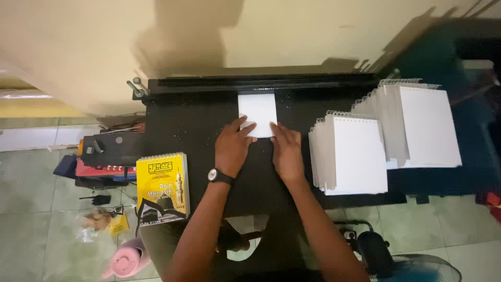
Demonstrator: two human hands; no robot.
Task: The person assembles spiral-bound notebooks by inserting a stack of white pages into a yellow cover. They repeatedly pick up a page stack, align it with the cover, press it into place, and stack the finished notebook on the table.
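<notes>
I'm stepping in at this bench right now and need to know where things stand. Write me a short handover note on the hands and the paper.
Left hand: flat, fingers pressing the lower left corner of the small white sheet stack; a wristwatch on that wrist.
Right hand: flat, fingertips on the stack's lower right corner.
The stack lies on the black machine bed, pushed up toward the rear bar.
Done, as it looks: two piles of spiral-bound white pads sit to the right.
A yellow spiral-bound booklet lies at the bed's left front corner.
Left: the stack under the hands is unbound.
</notes>
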